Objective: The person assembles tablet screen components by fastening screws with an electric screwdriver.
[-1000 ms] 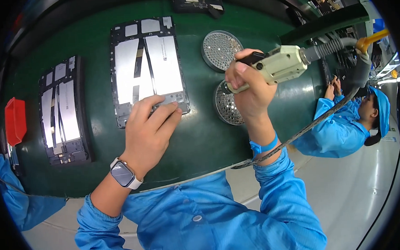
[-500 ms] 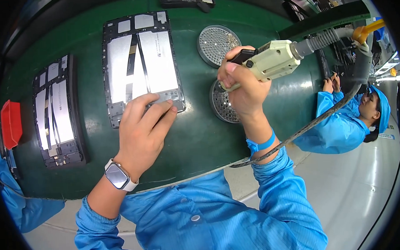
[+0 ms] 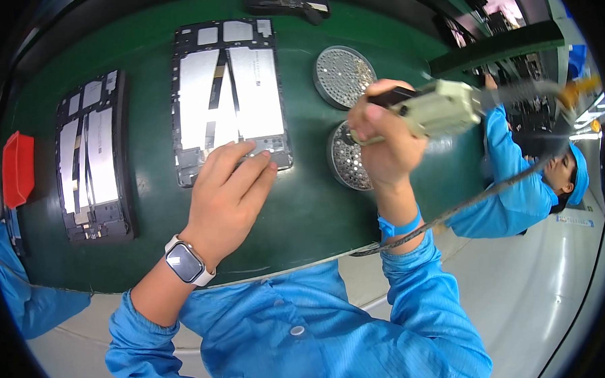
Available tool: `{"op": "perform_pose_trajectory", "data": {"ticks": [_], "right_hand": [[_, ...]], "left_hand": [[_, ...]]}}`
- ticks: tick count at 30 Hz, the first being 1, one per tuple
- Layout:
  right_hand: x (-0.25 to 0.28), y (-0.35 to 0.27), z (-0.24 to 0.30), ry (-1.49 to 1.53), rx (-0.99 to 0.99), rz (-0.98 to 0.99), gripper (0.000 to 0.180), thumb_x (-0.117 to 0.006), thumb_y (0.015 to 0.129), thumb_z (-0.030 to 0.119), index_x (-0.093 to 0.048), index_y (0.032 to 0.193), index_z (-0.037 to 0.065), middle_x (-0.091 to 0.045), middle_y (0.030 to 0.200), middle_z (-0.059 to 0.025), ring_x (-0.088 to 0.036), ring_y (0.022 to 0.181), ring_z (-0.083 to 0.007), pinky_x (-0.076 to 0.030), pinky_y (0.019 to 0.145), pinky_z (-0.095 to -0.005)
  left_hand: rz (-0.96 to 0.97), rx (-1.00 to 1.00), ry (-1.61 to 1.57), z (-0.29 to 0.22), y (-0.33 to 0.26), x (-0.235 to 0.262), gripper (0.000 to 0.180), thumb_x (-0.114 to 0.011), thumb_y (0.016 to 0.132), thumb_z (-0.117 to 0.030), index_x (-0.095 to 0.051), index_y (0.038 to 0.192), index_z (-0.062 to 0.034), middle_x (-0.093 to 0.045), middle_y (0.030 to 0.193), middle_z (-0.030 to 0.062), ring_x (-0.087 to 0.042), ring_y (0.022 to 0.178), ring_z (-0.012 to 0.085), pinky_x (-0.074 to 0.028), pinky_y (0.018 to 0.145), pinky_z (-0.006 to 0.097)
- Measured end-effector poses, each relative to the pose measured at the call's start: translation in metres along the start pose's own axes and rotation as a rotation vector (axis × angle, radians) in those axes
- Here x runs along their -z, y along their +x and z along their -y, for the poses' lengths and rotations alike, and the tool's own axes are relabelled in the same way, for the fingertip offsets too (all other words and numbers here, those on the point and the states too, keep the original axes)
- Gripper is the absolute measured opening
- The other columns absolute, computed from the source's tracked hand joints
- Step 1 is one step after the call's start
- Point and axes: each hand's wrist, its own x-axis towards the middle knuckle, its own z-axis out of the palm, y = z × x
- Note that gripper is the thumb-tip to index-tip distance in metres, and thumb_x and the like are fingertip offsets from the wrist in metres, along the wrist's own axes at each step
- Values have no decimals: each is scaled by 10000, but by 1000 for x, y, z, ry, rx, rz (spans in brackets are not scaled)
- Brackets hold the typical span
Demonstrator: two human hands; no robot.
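Tablet point(image 3: 256, 89), pointing lengthwise away, left hand point(image 3: 223, 200) touching

Fine print point(image 3: 257, 71) on the tablet point(image 3: 246, 102) beneath and beyond my left fingers point(image 3: 244, 172) is too small to read; I can make out no words or numbers.

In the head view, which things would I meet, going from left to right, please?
Red plastic tray, black-framed rectangular device with silver panels, second black-framed device partly under the left hand, upper round grey dish, pale green handheld tool in the right hand, light-blue cap of a co-worker.
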Motion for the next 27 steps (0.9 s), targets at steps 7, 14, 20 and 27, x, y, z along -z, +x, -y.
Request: {"op": "perform_pose_trajectory", "data": {"ticks": [7,14,20,27], "right_hand": [[-39,-22,11,35,-103,129,249,-622,798,-49,-627,1042,-1,-592,741,-32,-513,586,-76,-416,531,-229],[-44,-23,-2,54,-152,163,240,-637,782,-59,-640,1013,6,-581,746,-7,-502,595,-57,-389,541,-215],[-41,-17,-2,-30,-137,230,231,-589,783,-31,-594,1013,-9,-549,697,-50,-480,572,-103,-410,554,-271],[-40,-14,-9,-17,-139,208,226,-676,773,-47,-651,989,12,-627,867,-19,-540,679,-61,-437,591,-212]], "left_hand": [[5,-11,-12,0,-3,0,249,-680,728,-45,-701,970,4,-646,1078,97,-598,1095,300,-521,921,451],[1,2,-24,1,-3,0,261,-667,722,-54,-703,973,10,-644,1074,105,-602,1081,302,-519,925,453],[3,6,-23,0,-1,0,268,-665,722,-53,-703,979,15,-642,1079,107,-603,1080,305,-518,930,452],[17,16,-1,-1,2,-2,261,-666,725,-55,-704,974,12,-638,1088,104,-601,1087,308,-523,920,453]]}}
